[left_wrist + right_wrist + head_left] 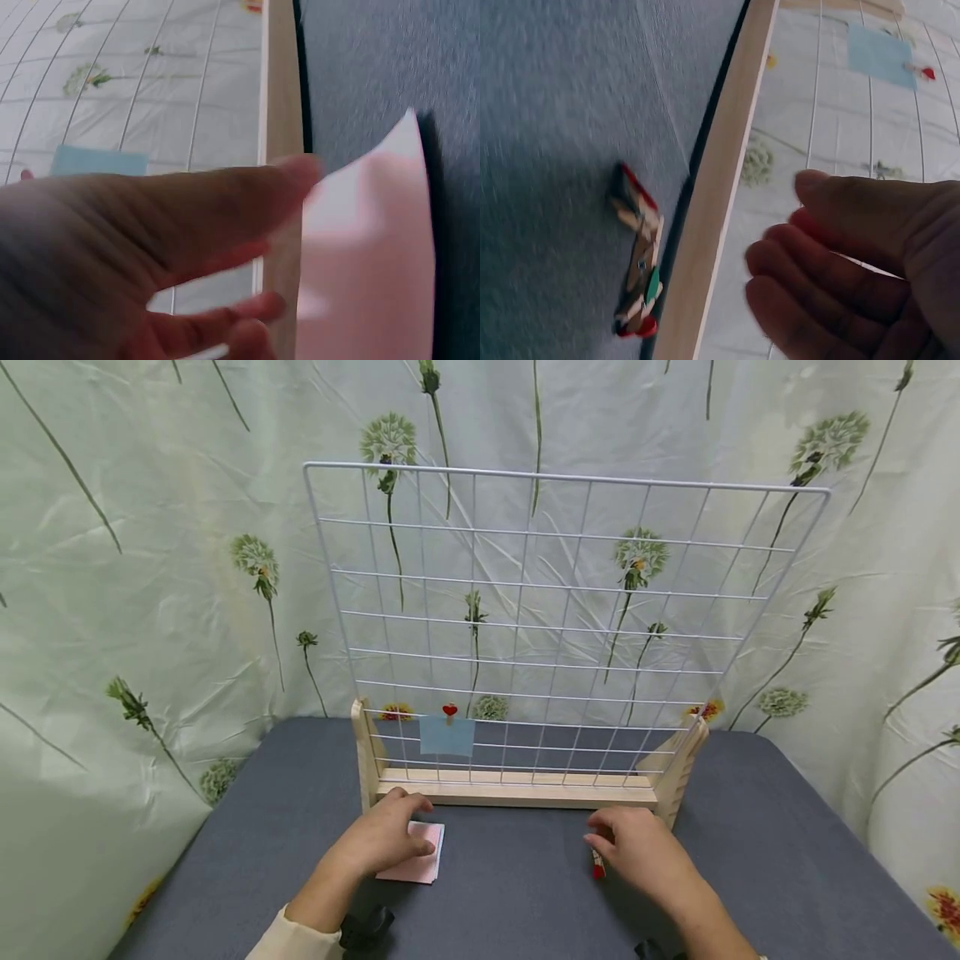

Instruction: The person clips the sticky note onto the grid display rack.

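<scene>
My left hand (384, 837) hovers above a small stack of pink paper sheets (411, 868), its fingers loosely bent and holding nothing. In the left wrist view, one corner of the pink paper (367, 247) curls up off the cloth, near the thumb. My right hand (639, 850) is over a few small wooden clothespins (639, 270) with red and green decorations, which lie on the cloth close to the rack. Its relaxed fingers grip nothing. A light blue paper (447, 737) hangs on the white wire grid, under a clothespin with a red heart (450, 710).
The grid stands in a wooden base (517, 791) across the far side of the dark grey tabletop (510, 893), with side supports (366, 756) at both ends. Behind it hangs a pale curtain (187, 510) printed with dandelions.
</scene>
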Motion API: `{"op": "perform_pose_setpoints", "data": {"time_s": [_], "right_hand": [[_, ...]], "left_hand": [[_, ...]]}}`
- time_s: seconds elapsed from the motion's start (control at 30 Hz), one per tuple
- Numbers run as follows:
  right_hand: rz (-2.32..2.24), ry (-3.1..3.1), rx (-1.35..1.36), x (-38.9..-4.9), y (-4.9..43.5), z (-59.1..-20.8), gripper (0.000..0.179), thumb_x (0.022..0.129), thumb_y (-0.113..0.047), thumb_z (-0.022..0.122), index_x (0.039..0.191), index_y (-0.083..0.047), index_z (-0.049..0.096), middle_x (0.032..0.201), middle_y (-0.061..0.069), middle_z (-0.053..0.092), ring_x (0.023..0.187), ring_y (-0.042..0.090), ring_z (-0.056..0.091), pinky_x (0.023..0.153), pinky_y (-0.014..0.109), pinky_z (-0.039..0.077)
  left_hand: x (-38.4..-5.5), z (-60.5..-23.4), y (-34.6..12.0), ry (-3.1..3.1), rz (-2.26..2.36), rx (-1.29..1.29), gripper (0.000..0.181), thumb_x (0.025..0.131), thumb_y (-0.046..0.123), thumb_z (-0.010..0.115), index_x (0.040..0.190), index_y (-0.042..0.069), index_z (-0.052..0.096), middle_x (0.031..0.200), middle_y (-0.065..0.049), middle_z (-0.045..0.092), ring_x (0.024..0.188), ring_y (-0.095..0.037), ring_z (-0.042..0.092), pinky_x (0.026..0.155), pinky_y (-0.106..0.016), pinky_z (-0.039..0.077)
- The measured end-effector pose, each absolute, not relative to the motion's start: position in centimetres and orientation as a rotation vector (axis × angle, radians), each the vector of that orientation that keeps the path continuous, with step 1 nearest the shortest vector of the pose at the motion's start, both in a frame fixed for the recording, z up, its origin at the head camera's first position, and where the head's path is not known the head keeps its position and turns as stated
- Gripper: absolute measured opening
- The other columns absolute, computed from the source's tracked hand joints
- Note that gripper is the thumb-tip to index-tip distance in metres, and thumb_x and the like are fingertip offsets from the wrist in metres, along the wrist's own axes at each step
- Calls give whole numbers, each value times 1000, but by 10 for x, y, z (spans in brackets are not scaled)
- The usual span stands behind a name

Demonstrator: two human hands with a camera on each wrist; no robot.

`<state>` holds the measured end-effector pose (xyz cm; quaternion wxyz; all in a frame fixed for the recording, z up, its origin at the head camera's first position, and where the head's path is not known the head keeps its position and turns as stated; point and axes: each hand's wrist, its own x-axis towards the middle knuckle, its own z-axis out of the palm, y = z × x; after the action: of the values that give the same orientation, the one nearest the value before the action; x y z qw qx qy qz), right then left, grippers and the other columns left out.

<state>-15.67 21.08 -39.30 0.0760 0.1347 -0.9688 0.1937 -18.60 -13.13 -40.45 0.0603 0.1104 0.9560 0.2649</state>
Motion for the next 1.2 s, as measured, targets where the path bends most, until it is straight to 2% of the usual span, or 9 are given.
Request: {"op": "perform_pose_setpoints", "data": {"time_s": [0.17,0.47,0.7,0.87,1.0,1.2], "right_hand": [[580,-2990,367,-160,221,-394,13,82,-16,84,93,-13,76,78,-8,69,71,5,60,65,29,51],[566,-3056,326,-164,220,-402,14,79,-14,86,86,-13,74,69,-8,66,64,6,55,63,31,47],[549,-3118,287,-163,219,-409,18,77,-17,88,81,-15,71,66,-7,60,62,9,52,62,33,46],[526,-3132,301,-161,219,-411,23,73,-20,90,78,-16,68,65,-8,53,61,10,49,59,32,42],[511,-3158,302,-162,219,-411,21,75,-20,90,81,-16,70,67,-7,54,63,9,49,60,32,42],[512,-3186,312,-162,217,-411,22,75,-14,89,91,-14,73,69,-6,58,64,9,51,61,33,45]], "left_hand": [[-187,-403,-141,2872,681,234,54,68,19,94,115,12,69,120,-13,61,92,-25,61,85,-51,53],[-188,-404,-149,2899,599,176,59,60,16,98,111,11,70,118,-14,61,94,-30,63,84,-51,52],[-188,-405,-146,2939,544,195,51,60,11,97,103,11,69,107,-11,62,86,-27,62,77,-47,52],[-189,-406,-144,2949,523,181,53,61,11,97,105,10,69,110,-13,64,89,-29,64,79,-49,53],[-189,-407,-142,2965,499,171,56,60,11,98,107,9,68,112,-14,65,91,-31,65,79,-50,53],[-188,-407,-141,2954,514,154,46,61,10,97,93,10,63,88,-7,65,74,-23,58,67,-41,48]]}}
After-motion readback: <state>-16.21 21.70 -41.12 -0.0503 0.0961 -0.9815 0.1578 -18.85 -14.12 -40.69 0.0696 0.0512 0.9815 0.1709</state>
